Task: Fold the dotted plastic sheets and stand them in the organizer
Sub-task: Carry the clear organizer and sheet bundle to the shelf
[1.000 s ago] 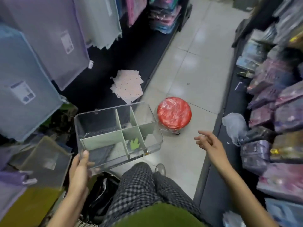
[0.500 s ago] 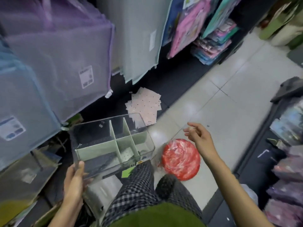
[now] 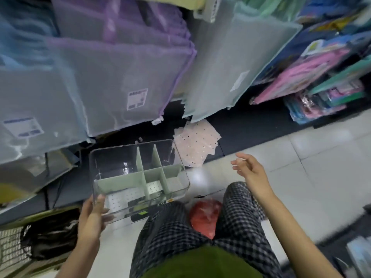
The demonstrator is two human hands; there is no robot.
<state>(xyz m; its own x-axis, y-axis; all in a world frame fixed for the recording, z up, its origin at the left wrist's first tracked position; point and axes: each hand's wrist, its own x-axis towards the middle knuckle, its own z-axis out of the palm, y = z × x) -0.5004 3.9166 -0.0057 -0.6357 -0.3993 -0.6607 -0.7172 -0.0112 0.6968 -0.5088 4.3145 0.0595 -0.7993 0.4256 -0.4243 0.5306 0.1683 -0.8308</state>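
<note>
A clear plastic organizer (image 3: 112, 157) with pale green dividers hangs in the air in front of me, its compartments holding nothing. My left hand (image 3: 91, 216) grips its near left corner, thumb on the rim. A loose pile of pinkish dotted plastic sheets (image 3: 195, 144) lies on the dark shelf base just beyond the organizer's far right corner. My right hand (image 3: 250, 170) floats free to the right of the organizer, fingers relaxed and holding nothing, a short way from the sheets.
Large mesh bags (image 3: 112, 81) hang from the rack above the organizer and sheets. A red round stool (image 3: 204, 217) stands between my checked trouser legs. A black bag (image 3: 50, 235) lies at lower left. Pale floor tiles (image 3: 311, 177) stretch to the right.
The view has swung left and up toward the rack. My right hand has moved from over the floor toward the dotted sheets. My left hand still holds the organizer.
</note>
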